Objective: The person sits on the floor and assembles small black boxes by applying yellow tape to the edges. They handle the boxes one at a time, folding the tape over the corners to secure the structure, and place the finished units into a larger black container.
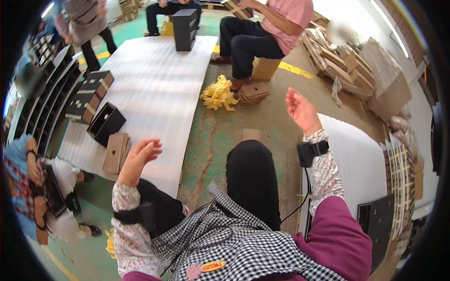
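My left hand point(140, 158) is raised over the right edge of a long white foam sheet point(159, 75), fingers loosely bent and nothing in them. Closest to it is a stack of brown boards point(115, 152), each with a hole, leaning by an open black box point(107, 122). On the other side, my right hand point(302, 112) is held up in the air, empty, with its fingers stretched out. Below it lies a second white foam sheet point(351, 145). Both forearms wear floral sleeve covers and black straps.
More black boxes point(89, 98) line the sheet's left side; a tall black box point(184, 29) stands at its far end. Yellow strips point(219, 93) and brown boards point(253, 92) lie on the floor. Co-workers sit ahead and at left. Cardboard pieces point(337, 61) pile up at far right.
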`<state>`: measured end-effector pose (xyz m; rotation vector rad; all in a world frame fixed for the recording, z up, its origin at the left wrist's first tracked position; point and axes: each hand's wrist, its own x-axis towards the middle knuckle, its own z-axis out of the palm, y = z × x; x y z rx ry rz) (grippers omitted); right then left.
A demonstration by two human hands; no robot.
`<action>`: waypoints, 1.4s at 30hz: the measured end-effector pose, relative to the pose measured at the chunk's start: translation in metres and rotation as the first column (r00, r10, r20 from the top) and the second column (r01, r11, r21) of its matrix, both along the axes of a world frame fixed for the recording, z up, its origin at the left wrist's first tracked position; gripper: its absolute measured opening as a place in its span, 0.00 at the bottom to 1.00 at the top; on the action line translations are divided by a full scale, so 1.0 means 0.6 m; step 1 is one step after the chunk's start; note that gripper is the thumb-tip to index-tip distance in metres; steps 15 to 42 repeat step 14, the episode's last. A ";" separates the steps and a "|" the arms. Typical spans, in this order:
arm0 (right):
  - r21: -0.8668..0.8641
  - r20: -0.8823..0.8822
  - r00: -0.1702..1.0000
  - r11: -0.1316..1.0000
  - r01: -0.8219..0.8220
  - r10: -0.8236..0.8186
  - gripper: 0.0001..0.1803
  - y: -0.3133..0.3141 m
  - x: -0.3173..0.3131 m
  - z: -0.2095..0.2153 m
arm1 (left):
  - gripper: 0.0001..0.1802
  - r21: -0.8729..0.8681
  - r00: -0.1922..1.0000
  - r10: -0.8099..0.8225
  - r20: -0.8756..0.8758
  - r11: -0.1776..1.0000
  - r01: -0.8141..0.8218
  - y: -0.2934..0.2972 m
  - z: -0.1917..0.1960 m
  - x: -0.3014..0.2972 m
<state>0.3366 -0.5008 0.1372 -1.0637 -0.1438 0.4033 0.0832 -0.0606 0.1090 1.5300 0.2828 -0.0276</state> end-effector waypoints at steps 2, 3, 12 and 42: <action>-0.183 -0.053 0.998 0.983 0.017 -0.027 0.20 -0.053 0.030 -0.089 | 0.18 -0.013 0.997 -0.021 -0.073 1.000 0.020 -0.005 -0.010 0.012; -0.266 -0.081 0.996 0.964 0.007 -0.029 0.20 -0.068 0.047 -0.144 | 0.18 -0.008 0.993 -0.032 -0.111 0.999 0.031 -0.002 -0.015 0.017; -0.574 -0.523 0.835 0.795 -0.196 -0.171 0.43 -0.093 0.045 -0.529 | 0.27 -0.032 0.787 -0.301 -0.539 0.941 0.338 -0.070 -0.202 0.254; -0.498 -0.596 0.767 0.859 -0.118 -0.240 0.47 -0.093 0.048 -0.572 | 0.27 -0.065 0.754 -0.314 -0.578 0.938 0.340 -0.099 -0.255 0.301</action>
